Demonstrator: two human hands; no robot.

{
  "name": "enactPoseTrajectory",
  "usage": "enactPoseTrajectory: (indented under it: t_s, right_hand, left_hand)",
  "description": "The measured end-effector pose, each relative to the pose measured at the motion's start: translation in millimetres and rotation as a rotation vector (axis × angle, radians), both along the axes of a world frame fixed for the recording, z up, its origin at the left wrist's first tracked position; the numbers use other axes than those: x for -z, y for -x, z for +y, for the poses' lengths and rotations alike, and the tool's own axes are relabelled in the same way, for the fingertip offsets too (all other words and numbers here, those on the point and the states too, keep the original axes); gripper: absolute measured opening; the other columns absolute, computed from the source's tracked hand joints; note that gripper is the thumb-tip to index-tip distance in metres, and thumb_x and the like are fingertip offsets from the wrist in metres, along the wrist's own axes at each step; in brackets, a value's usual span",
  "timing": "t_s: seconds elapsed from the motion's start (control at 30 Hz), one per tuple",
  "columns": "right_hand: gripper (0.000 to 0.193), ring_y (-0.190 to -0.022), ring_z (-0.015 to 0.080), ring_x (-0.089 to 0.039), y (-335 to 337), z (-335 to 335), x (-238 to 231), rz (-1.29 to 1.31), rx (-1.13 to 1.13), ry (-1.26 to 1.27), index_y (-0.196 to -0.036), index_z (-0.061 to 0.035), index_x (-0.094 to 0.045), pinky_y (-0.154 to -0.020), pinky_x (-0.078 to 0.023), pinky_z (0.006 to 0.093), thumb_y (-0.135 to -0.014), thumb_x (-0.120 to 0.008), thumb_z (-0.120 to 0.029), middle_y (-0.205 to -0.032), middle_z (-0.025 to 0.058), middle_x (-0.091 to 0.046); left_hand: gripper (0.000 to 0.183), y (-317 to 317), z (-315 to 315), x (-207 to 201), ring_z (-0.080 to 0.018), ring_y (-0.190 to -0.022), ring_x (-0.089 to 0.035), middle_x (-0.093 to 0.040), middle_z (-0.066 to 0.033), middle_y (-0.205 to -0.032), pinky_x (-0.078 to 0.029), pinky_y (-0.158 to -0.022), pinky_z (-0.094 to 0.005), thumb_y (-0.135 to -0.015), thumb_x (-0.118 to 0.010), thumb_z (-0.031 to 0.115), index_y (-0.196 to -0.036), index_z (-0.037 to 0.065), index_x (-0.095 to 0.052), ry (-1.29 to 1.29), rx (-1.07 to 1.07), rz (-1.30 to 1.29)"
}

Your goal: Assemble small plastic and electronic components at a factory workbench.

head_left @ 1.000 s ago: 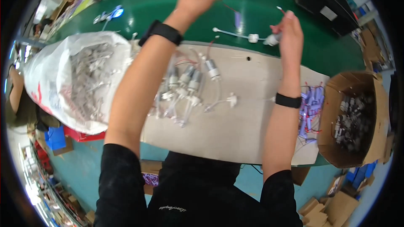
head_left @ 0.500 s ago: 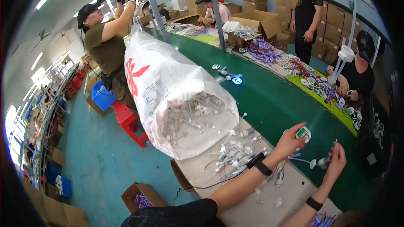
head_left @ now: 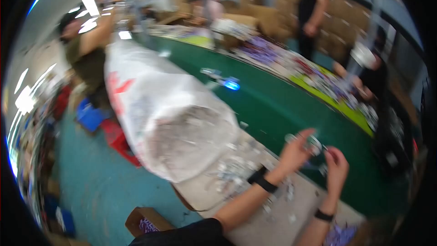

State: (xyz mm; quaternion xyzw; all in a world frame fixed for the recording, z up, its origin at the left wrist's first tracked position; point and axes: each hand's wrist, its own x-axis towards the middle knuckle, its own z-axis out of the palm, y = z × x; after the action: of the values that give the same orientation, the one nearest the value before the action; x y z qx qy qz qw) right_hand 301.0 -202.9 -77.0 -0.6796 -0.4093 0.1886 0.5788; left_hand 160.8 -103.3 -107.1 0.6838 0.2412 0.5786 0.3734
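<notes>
Over the near edge of the green conveyor belt, my left hand (head_left: 293,151) grips a small round white part (head_left: 315,146). Its green circuit face shows in the earlier frame; motion blur smears it now. Close to its right, my right hand (head_left: 336,160) has thumb and fingers pinched together at something thin and dark that I cannot make out. A blurred pale part (head_left: 323,169) lies or hangs below the hands. On the bench left of my wrists is a heap of small white fittings with wires (head_left: 234,171).
A big white woven sack (head_left: 154,95) of clear and white pieces lies open toward me. A lit blue part (head_left: 231,84) rests on the green belt (head_left: 273,105). A cardboard box (head_left: 136,218) stands on the floor. Co-workers stand or sit beyond the belt and behind the sack.
My view has swung and blurred, shifting the scene leftward. My right hand has come nearer to my left hand and the round white part.
</notes>
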Motion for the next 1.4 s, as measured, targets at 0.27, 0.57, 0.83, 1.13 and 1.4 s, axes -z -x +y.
enactPoseTrajectory:
  t_s: [0.27, 0.57, 0.83, 1.13, 1.4]
  right_hand:
    - [0.011, -0.075, 0.0044, -0.057, 11.9, 15.7, 7.4, 0.042, -0.056, 0.005, -0.1, 0.0004, -0.07, -0.067, -0.046, 0.0195, -0.091, -0.068, -0.005, -0.085, -0.0003, -0.068]
    - [0.011, -0.07, 0.0057, -0.054, 18.6, 9.7, 3.7, 0.038, -0.071, -0.017, -0.099, -0.0011, -0.07, -0.066, -0.047, 0.0225, -0.09, -0.069, -0.005, -0.084, 0.0005, -0.067]
    - [0.008, -0.065, 0.0026, -0.049, 20.3, 8.9, 1.9, -0.022, -0.1, -0.004, -0.095, -0.0005, -0.071, -0.057, -0.039, 0.019, -0.089, -0.071, -0.006, -0.077, -0.0041, -0.06]
    - [0.01, -0.063, 0.0046, -0.045, 25.1, 10.4, 0.2, -0.119, -0.068, -0.019, -0.094, 0.0008, -0.069, -0.056, -0.037, 0.0211, -0.087, -0.072, -0.006, -0.08, -0.0012, -0.057]
    - [0.008, -0.063, 0.0069, -0.046, 29.2, 10.4, -2.8, -0.179, 0.006, -0.071, -0.094, -0.0022, -0.072, -0.057, -0.039, 0.0227, -0.086, -0.071, -0.005, -0.081, 0.0008, -0.06]
  left_hand:
    - [0.014, 18.5, 8.2, -4.8, -0.0176, -0.097, -0.067, -0.062, -0.0102, -0.11, -0.057, -0.087, -0.028, -0.092, -0.06, -0.003, -0.102, -0.005, -0.07, 0.527, 0.295, 0.094]
    - [0.018, 16.7, 0.2, -10.0, -0.011, -0.088, -0.065, -0.065, -0.006, -0.102, -0.054, -0.075, -0.0241, -0.093, -0.069, 0.013, -0.101, -0.003, -0.071, 0.543, 0.282, 0.233]
    - [0.017, 16.0, 6.1, 1.3, -0.0082, -0.085, -0.063, -0.067, -0.004, -0.098, -0.051, -0.075, -0.0226, -0.091, -0.072, 0.011, -0.101, -0.003, -0.069, 0.527, 0.336, 0.134]
    - [0.018, 15.0, 3.1, -2.8, -0.011, -0.086, -0.064, -0.062, -0.006, -0.106, -0.053, -0.071, -0.0239, -0.093, -0.067, 0.011, -0.106, -0.002, -0.069, 0.709, 0.44, 0.029]
    - [0.036, 17.9, 0.1, -17.3, -0.0179, -0.097, -0.067, -0.063, -0.011, -0.113, -0.059, -0.087, -0.0286, -0.097, -0.058, 0.002, -0.131, -0.003, -0.049, 0.823, 0.464, -0.135]
